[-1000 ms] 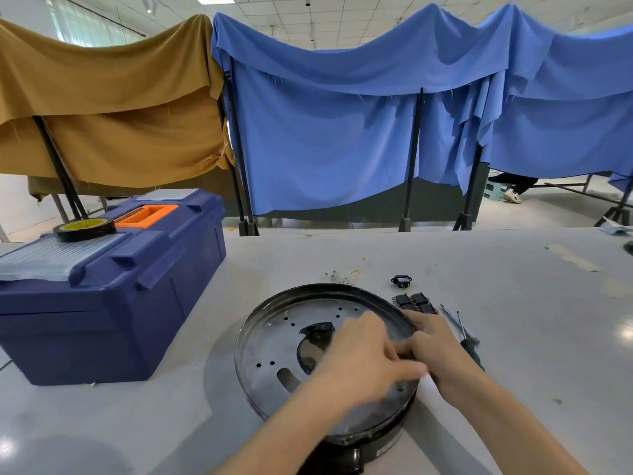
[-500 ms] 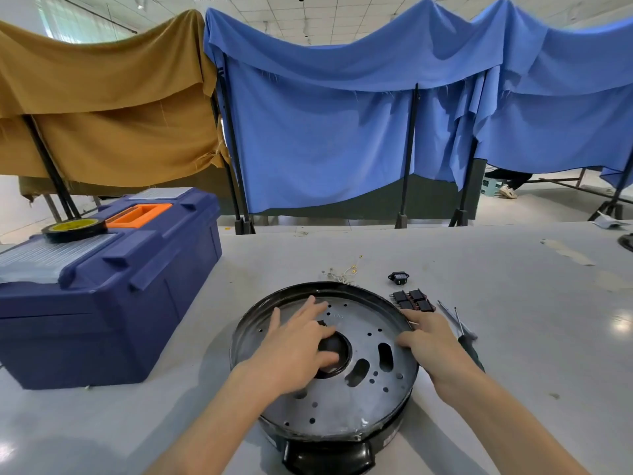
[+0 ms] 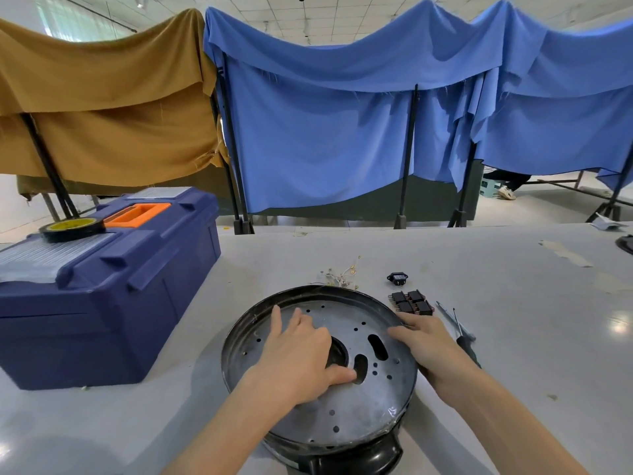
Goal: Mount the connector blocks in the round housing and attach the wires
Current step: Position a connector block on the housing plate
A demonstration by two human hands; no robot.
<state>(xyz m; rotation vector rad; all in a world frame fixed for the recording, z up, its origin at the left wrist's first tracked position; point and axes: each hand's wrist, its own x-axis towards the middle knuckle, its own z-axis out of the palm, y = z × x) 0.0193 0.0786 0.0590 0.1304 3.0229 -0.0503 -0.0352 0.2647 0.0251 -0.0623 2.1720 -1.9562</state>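
The round black metal housing (image 3: 342, 402), with its perforated grey plate facing up, sat on the pale grey table (image 3: 513, 337) right in front of the person. The left hand (image 3: 298, 358) lay flat on the plate, fingers spread and loose, the thumb beside an oblong slot, grasping nothing. The right hand (image 3: 424, 344) was draped over the rim at about 3 o'clock, fingers fairly straight; from where I stood it seemed to clutch nothing. Four small black connector blocks (image 3: 410, 302) sat clustered on the table just beyond the rim at 1 o'clock, a lone black socket (image 3: 397, 278) past them. A thin tangle of wires (image 3: 342, 275) lay at 12 o'clock, and a slim black-handled screwdriver (image 3: 462, 337) at 2 o'clock, beside the right hand. A dark blue plastic toolbox (image 3: 102, 286) stood at 9 o'clock, a black-and-yellow tape roll (image 3: 72, 229) on its lid.
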